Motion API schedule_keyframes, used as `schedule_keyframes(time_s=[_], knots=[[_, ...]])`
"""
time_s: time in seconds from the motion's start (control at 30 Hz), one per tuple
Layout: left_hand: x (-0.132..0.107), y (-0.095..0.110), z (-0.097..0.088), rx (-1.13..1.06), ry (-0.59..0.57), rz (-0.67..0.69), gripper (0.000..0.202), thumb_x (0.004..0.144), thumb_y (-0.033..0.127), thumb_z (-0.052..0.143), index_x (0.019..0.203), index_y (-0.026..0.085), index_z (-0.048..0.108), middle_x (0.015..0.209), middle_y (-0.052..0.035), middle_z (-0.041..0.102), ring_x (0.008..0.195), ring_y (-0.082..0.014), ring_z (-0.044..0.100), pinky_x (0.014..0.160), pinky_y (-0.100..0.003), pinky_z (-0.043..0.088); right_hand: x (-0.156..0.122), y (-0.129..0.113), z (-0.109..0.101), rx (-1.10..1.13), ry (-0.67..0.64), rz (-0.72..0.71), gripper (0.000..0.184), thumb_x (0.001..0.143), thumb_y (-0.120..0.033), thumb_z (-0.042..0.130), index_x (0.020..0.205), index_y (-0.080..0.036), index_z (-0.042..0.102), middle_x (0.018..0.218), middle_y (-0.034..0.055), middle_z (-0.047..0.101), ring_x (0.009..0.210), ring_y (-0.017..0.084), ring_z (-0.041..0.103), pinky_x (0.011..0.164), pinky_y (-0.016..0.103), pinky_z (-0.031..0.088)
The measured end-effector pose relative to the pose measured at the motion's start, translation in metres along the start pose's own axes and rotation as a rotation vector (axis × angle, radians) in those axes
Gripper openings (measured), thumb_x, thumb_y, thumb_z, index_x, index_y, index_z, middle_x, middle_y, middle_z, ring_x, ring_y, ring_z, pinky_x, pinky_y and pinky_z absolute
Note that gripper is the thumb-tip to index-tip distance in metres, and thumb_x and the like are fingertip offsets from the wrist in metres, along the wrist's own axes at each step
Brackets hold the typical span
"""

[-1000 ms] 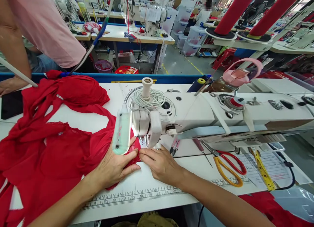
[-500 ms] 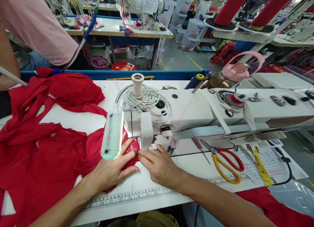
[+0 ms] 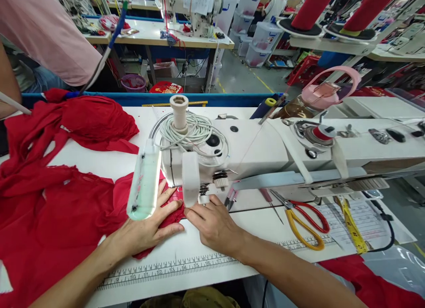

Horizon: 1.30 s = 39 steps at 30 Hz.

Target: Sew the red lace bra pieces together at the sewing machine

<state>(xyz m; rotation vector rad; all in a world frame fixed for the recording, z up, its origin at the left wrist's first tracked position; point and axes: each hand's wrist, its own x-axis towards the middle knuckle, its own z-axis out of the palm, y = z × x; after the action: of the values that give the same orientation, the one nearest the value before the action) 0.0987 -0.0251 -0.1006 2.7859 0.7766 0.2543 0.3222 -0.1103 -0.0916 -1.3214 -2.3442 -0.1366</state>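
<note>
Red fabric (image 3: 76,210), cropped at nine o'clock, runs beneath a spread left hand (image 3: 146,228) at seven, partly masked by a pale-green panel (image 3: 144,184), as a curled right hand (image 3: 215,228) at six, its grip impossible to tell, adjoins the sewing machine (image 3: 262,142).

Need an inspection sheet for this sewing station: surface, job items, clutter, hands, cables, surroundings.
Surface: white table, printed ruler along the front edge.
Job items: red fabric bunched at left, reaching the sewing machine.
Clutter: scissors, pink-handled snips, yellow tape measure across a paper sheet.
Hands: left hand spread on the fabric; right hand with fingertips at the fabric's edge, grip unclear.
Cables: pale cable coiled on the machine head; black cable beside the paper.
Surroundings: person in a pink top at upper left; another worktable and stacked plastic boxes behind.
</note>
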Motion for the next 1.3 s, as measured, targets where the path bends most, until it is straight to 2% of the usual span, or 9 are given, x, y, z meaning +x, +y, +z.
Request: schedule_keyframes(time_s=[0.13,0.37,0.47,0.57,0.7,0.8,0.97,1.13,1.3], knots=[[-0.005,-0.001,0.004,0.025,0.0,-0.009,0.056,0.093,0.061,0.051,0.133,0.023,0.059,0.116,-0.0135,0.066,0.103,-0.0287,0.063,0.096,-0.046,0.049,-0.001,0.0,-0.001,-0.002,-0.005,0.004,0.03,0.077,0.001,0.047,0.096,-0.015,0.064,0.079,0.0052,0.062,0.082,0.021,0.047,0.077,0.036,0.028],[0.004,-0.008,-0.003,0.076,0.019,0.046,0.054,0.094,0.063,0.047,0.128,0.024,0.062,0.12,-0.0135,0.065,0.109,-0.0322,0.06,0.097,-0.049,0.046,0.001,0.002,-0.001,0.001,-0.031,0.027,0.027,0.076,0.001,0.047,0.087,-0.018,0.063,0.066,0.002,0.056,0.084,0.022,0.049,0.086,0.039,0.029],[0.011,-0.016,-0.01,0.048,0.005,0.064,0.053,0.094,0.064,0.046,0.126,0.024,0.062,0.115,-0.0111,0.067,0.103,-0.0284,0.062,0.096,-0.045,0.047,0.002,0.003,0.0,0.008,-0.03,0.036,0.032,0.074,0.003,0.048,0.094,-0.016,0.064,0.068,0.0025,0.058,0.09,0.023,0.05,0.089,0.04,0.029],[0.014,-0.006,-0.02,0.082,0.002,0.045,0.054,0.093,0.064,0.048,0.125,0.022,0.061,0.112,-0.0121,0.067,0.101,-0.0278,0.063,0.092,-0.043,0.049,0.002,0.006,0.0,0.044,-0.028,0.047,0.036,0.074,0.002,0.049,0.101,-0.016,0.064,0.08,0.0047,0.062,0.093,0.024,0.05,0.091,0.041,0.029],[0.013,0.03,-0.025,0.229,0.149,0.044,0.029,0.096,0.038,0.054,0.111,0.015,0.064,0.121,-0.0184,0.061,0.111,-0.0324,0.058,0.083,-0.041,0.05,0.001,0.012,-0.003,0.128,0.082,0.165,0.029,0.077,0.001,0.047,0.094,-0.017,0.064,0.092,0.0071,0.062,0.089,0.022,0.05,0.084,0.037,0.033],[0.01,0.046,-0.017,0.273,0.285,0.053,0.021,0.095,0.015,0.049,0.112,0.011,0.061,0.108,-0.0154,0.065,0.099,-0.0275,0.059,0.077,-0.038,0.047,0.001,0.013,-0.003,0.171,0.149,0.226,0.029,0.078,0.002,0.045,0.091,-0.017,0.062,0.093,0.0066,0.061,0.087,0.02,0.052,0.078,0.035,0.034],[0.011,0.035,-0.009,0.193,0.312,-0.023,0.018,0.099,0.015,0.042,0.1,0.015,0.061,0.084,-0.0062,0.062,0.074,-0.0191,0.056,0.069,-0.033,0.042,0.005,0.011,0.004,0.075,0.189,0.222,0.014,0.089,-0.009,0.048,0.084,-0.017,0.058,0.081,0.005,0.06,0.08,0.02,0.052,0.075,0.035,0.037],[0.019,0.025,-0.019,-0.072,0.28,-0.12,0.023,0.103,0.023,0.037,0.088,0.019,0.054,0.082,-0.0021,0.061,0.074,-0.0161,0.056,0.072,-0.031,0.041,0.012,0.007,0.008,-0.069,0.176,0.141,0.014,0.097,-0.02,0.051,0.09,-0.016,0.062,0.076,0.0042,0.059,0.075,0.02,0.053,0.071,0.034,0.035],[0.021,0.024,-0.023,-0.122,0.226,-0.105,0.023,0.104,0.025,0.036,0.091,0.019,0.054,0.083,-0.0021,0.062,0.077,-0.0168,0.058,0.072,-0.031,0.041,0.024,0.003,0.006,-0.157,0.173,0.088,0.016,0.098,-0.018,0.05,0.087,-0.019,0.061,0.072,0.0013,0.058,0.065,0.016,0.05,0.064,0.031,0.032]])
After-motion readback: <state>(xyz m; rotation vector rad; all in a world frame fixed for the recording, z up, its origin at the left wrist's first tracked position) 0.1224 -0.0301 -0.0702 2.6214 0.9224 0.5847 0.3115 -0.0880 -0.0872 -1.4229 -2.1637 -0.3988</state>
